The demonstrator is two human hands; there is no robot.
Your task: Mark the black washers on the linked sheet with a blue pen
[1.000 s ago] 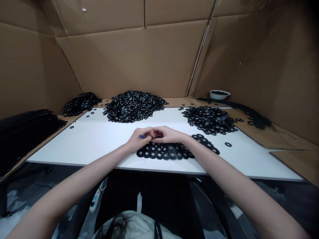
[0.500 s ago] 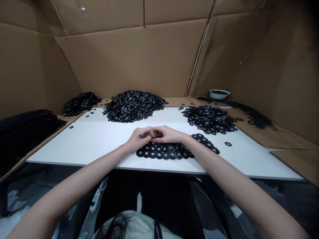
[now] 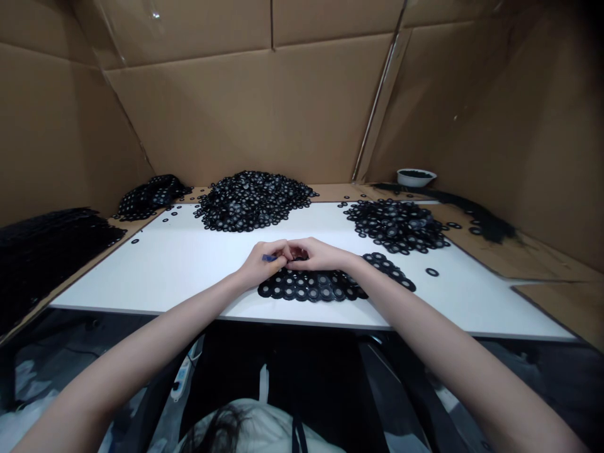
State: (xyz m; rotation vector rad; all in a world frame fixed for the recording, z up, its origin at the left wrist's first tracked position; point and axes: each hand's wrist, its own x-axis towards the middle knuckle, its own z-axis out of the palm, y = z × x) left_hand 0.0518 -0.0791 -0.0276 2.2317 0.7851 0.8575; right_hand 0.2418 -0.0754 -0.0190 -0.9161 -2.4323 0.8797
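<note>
A flat mat of linked black rings with pale round centres (image 3: pixel 325 294) lies on the white tabletop (image 3: pixel 198 267) in front of me. At its far left edge, my left hand (image 3: pixel 270 259) is closed, fingertips pinched together. A small blue object (image 3: pixel 268 258) shows between its thumb and fingers; its kind is not clear. My right hand (image 3: pixel 314 255) meets it fingertip to fingertip, curled in a pinch on the mat's upper edge. What lies right between the fingertips is mostly hidden. The right forearm covers part of the mat.
Heaps of black rings stand at the back middle (image 3: pixel 250 201) and back right (image 3: pixel 396 226). Dark piles (image 3: pixel 47 251) lie far left. A white bowl (image 3: pixel 416 178) of black bits and a strand-like black heap (image 3: pixel 491 220) sit at right. Cardboard walls (image 3: pixel 245 113) enclose the table.
Almost nothing differs. Both hands stay pinched together at the same spot on the mat, with only a very slight shift of the fingers and the view.
</note>
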